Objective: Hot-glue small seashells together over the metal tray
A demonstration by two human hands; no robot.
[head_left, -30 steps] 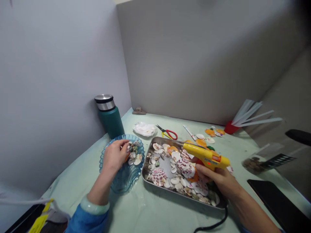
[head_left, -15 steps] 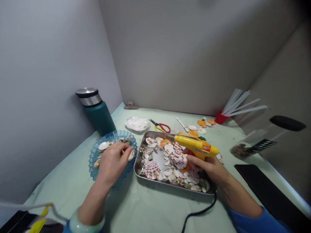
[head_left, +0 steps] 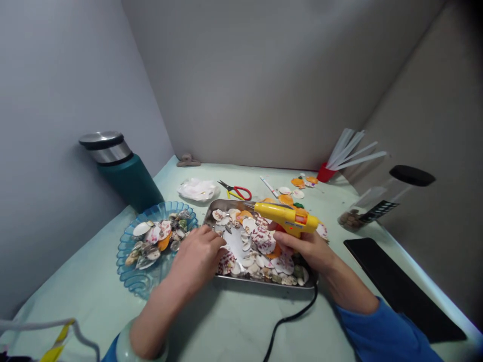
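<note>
In my right hand [head_left: 307, 246] is a yellow glue gun [head_left: 287, 217], its nozzle pointing left over the metal tray [head_left: 260, 281]. A black cord [head_left: 290, 318] runs from below it to the table's front. My left hand [head_left: 199, 254] is over the tray's left edge, fingers curled down and together; whatever is between the fingertips is hidden. Close beneath its fingers lies a speckled scallop shell [head_left: 227, 262]. Many shells fill the tray, among them a purple-spotted scallop [head_left: 263, 240]. Left of my left hand, a blue fluted glass plate [head_left: 126, 269] holds a heap of mixed shells [head_left: 153, 240].
A teal bottle [head_left: 130, 181] stands behind the plate. Along the back are a plastic-wrapped white bundle [head_left: 198, 189], red-handled pliers [head_left: 241, 193], a marker [head_left: 268, 187] and a red cup [head_left: 325, 173] of glue sticks. To the right are a lidded jar [head_left: 372, 201] and a black slab [head_left: 400, 286].
My left hand has moved right, from above the blue plate to the tray's left edge. The glue gun stays in my right hand above the tray. The whole view has shifted slightly.
</note>
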